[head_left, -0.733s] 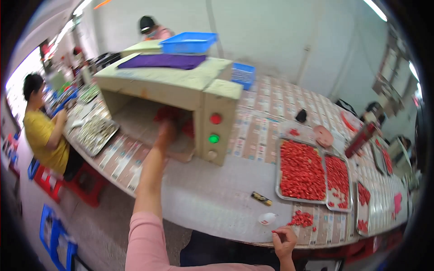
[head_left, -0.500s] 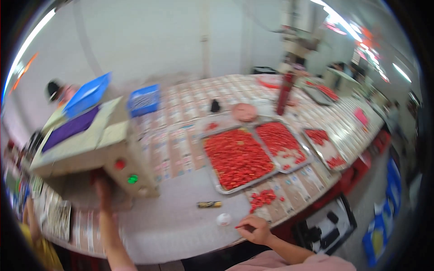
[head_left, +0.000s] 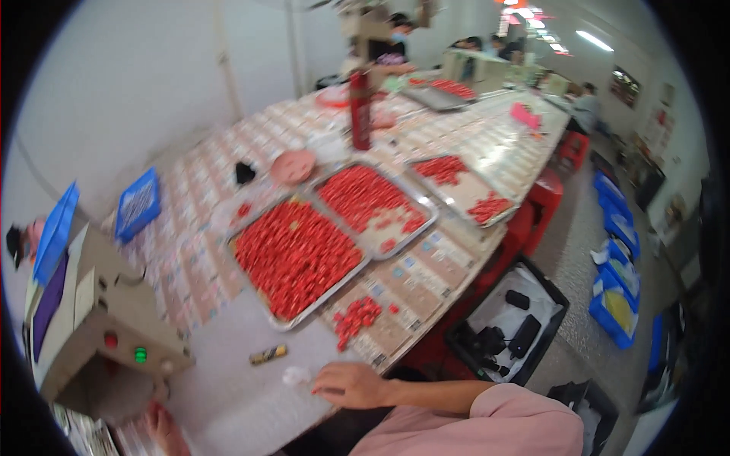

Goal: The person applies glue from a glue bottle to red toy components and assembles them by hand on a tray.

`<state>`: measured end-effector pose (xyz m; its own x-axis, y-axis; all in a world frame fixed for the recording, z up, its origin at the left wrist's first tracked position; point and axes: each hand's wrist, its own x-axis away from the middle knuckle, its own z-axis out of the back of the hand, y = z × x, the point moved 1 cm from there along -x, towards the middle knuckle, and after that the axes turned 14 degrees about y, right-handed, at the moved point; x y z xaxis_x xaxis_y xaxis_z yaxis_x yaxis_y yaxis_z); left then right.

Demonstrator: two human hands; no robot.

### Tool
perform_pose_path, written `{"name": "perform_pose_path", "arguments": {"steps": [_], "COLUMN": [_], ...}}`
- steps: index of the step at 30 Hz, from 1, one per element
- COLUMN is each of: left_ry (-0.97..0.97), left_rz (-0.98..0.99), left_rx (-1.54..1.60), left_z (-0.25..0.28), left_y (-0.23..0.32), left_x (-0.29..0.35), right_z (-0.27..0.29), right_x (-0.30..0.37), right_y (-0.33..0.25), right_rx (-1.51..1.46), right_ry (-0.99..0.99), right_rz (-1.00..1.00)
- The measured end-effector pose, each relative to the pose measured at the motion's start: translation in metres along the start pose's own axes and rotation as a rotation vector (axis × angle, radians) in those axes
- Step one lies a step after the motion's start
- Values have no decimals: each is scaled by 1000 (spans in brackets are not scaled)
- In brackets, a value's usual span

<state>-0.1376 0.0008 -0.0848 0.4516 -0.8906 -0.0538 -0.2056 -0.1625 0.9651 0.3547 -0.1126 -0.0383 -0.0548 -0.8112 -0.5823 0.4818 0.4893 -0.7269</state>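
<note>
My right hand [head_left: 353, 385] is over the table's near edge, its fingers pinched together on a small red piece [head_left: 315, 391] at the tips. Close by its fingertips is a small white round thing [head_left: 296, 375], blurred. My left hand [head_left: 166, 430] is low at the left, just outside the opening of a cream box [head_left: 125, 308] with a red and a green button. Blur hides how its fingers are set. A large metal tray [head_left: 287, 325] full of small red pieces is beyond my right hand, and a loose heap of red pieces [head_left: 357, 319] lies beside it.
A yellow-and-black marker-like tube [head_left: 268, 355] lies on the table. Two more trays [head_left: 426, 220] [head_left: 498, 219] hold red pieces. Further back are a pink dish [head_left: 293, 166], a red cylinder [head_left: 360, 110] and a blue basket [head_left: 138, 205]. A black crate [head_left: 551, 305] stands right of the table; co-workers sit beyond.
My view has swung to the right. My left hand has come out of the box's opening. My right hand stays near the white round thing, fingers still pinched.
</note>
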Motion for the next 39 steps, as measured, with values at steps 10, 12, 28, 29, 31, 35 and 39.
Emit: {"name": "perform_pose_path", "arguments": {"steps": [10, 12, 28, 29, 31, 35, 39], "left_ry": [-39, -46, -91, -106, -118, -126, -91], "left_rz": [507, 536, 749, 760, 766, 779, 798], "left_rx": [372, 437, 526, 519, 515, 542, 547], "left_z": [-146, -157, -194, -194, -195, -197, -201], "left_y": [34, 28, 12, 12, 13, 14, 18], "left_x": [232, 246, 270, 270, 271, 274, 274], "right_z": [-1, -4, 7, 7, 4, -10, -23], "right_x": [-13, -16, -19, -20, -24, -41, -49], "right_y": [-3, -5, -9, -7, -7, -18, -17], "right_rx": [31, 45, 19, 16, 10, 127, 139], "right_ry": [-94, -62, -141, -104, -70, -8, -62], "right_rz": [-144, -187, -301, -342, -381, -174, -93]}}
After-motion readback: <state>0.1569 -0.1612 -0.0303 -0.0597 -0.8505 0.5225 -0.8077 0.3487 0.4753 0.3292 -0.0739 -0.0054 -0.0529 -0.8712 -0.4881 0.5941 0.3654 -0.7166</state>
